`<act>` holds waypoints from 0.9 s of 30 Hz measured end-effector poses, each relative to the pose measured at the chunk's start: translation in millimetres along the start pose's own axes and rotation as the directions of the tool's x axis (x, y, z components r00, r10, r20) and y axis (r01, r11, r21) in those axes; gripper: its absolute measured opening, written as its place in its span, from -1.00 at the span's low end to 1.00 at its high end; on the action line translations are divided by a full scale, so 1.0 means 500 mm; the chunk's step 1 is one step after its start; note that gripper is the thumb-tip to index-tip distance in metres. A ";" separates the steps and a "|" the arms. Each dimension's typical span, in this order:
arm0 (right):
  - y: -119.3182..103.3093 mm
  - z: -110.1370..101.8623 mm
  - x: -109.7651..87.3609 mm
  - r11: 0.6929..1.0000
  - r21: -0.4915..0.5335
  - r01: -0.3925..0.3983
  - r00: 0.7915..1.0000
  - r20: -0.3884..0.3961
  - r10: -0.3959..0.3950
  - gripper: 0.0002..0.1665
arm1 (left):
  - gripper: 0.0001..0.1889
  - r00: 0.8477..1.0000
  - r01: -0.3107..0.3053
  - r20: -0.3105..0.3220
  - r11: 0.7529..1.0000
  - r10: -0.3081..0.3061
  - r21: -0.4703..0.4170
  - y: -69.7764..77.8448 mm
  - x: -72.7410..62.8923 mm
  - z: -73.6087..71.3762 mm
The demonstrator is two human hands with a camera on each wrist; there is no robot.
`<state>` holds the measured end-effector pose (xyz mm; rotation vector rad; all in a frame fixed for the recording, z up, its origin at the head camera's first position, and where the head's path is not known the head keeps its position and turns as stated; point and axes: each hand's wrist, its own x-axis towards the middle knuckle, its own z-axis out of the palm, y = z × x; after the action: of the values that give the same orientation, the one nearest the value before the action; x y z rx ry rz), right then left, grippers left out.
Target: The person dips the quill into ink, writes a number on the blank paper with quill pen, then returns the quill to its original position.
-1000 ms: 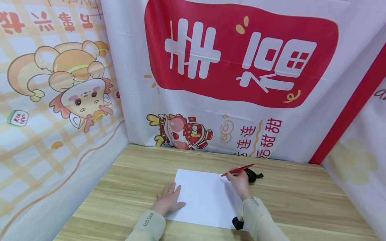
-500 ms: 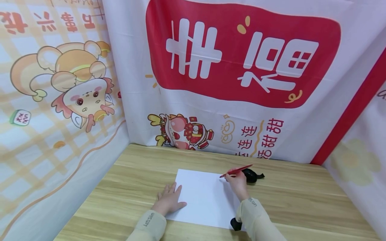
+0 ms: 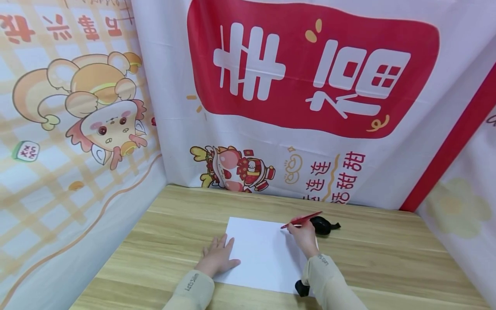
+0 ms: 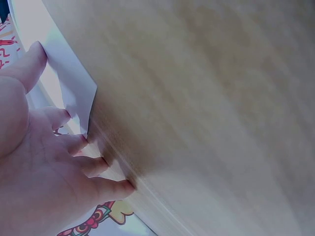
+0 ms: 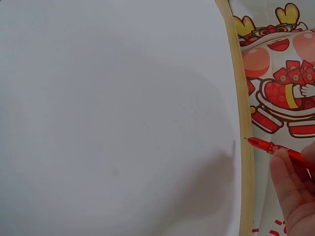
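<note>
A blank white sheet of paper (image 3: 259, 254) lies on the wooden table. My left hand (image 3: 218, 257) rests flat at its left edge, fingers spread, thumb on the sheet; in the left wrist view the other fingertips (image 4: 101, 166) reach past the paper's corner onto the wood. Between thumb and fingers my right hand (image 3: 305, 237) pinches a red pen (image 3: 308, 218) near the sheet's upper right part. Its point faces left and down. In the right wrist view the pen (image 5: 263, 145) shows a bare black tip, overlapping the strip of table beyond the paper's far edge.
A glossy black rounded object (image 3: 322, 226) with a short tail sits just right of my right hand. A small black piece (image 3: 302, 287) is at my right cuff. A printed cloth (image 3: 240, 129) hangs along the table's back edge; another patterned cloth (image 3: 77, 172) stands on the left.
My right hand and the pen have shifted slightly left and down over the upper right of the sheet. The left hand has stayed put on the paper's edge.
</note>
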<state>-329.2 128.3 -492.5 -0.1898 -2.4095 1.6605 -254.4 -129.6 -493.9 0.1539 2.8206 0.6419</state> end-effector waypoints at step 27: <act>0.007 0.014 -0.002 0.998 -0.012 0.053 0.998 -0.024 -0.054 -0.86 | -0.25 1.000 0.007 -0.001 1.000 -0.007 -0.002 0.003 0.002 -0.002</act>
<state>-330.2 123.1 -498.4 -0.1453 -2.3849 1.6123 -255.5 -128.4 -492.4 0.1433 2.8200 0.6435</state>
